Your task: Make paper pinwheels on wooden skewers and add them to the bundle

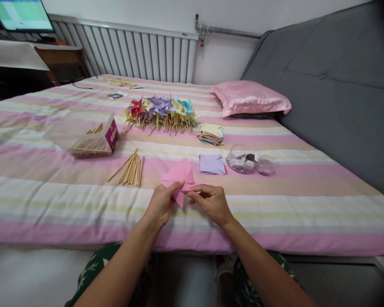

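A pink paper pinwheel (182, 172), partly folded, is held up over the front of the bed between both hands. My left hand (164, 199) pinches it near the centre, thumb on top. With thumb and forefinger, my right hand (209, 200) grips the paper's right side near the middle; its other fingers curl in. Just beyond the hands to the right lies a small stack of purple paper squares (212, 164) with cut corners. Several thin wooden sticks (131, 169) lie to the left of the pinwheel.
Finished pinwheels (161, 108) lie heaped farther back, beside a stack of coloured squares (211, 133). A clear plastic tub (83, 136) of sticks stands left. Two round clear containers (241, 160) with small items sit right. A pink pillow (251, 98) rests by the grey headboard (333, 76).
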`<state>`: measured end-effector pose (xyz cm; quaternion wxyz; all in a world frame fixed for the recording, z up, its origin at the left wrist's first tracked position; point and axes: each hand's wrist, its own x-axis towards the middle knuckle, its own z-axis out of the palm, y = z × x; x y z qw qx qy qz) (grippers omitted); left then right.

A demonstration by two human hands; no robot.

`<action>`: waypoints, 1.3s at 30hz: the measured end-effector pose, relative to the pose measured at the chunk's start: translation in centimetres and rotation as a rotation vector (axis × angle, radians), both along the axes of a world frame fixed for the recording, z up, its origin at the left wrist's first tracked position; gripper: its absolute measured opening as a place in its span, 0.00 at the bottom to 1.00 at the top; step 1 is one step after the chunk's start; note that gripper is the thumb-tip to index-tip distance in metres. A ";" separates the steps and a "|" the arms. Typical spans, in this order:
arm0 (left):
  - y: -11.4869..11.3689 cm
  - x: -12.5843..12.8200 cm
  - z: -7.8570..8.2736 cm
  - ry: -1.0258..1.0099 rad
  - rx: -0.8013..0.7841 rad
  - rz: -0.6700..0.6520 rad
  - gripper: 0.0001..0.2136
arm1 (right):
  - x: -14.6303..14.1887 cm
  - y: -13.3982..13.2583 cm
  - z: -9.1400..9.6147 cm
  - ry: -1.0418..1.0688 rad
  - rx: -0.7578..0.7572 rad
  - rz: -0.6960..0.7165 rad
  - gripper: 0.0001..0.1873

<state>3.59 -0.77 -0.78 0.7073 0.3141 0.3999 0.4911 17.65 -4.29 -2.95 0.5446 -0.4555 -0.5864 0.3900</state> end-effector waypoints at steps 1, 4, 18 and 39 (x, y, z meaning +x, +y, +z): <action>0.0 0.0 0.0 0.007 0.013 0.009 0.09 | -0.2 0.0 0.0 0.029 -0.014 -0.010 0.10; -0.1 0.2 -0.1 0.031 0.046 0.044 0.09 | -0.6 -0.1 0.1 0.079 -0.060 -0.037 0.11; -0.6 0.9 0.0 0.086 0.050 0.097 0.13 | -0.9 -0.1 0.1 0.060 -0.059 -0.228 0.12; -0.7 1.2 -0.7 0.209 0.172 0.076 0.16 | -0.6 0.2 0.3 -0.089 -0.011 -0.328 0.11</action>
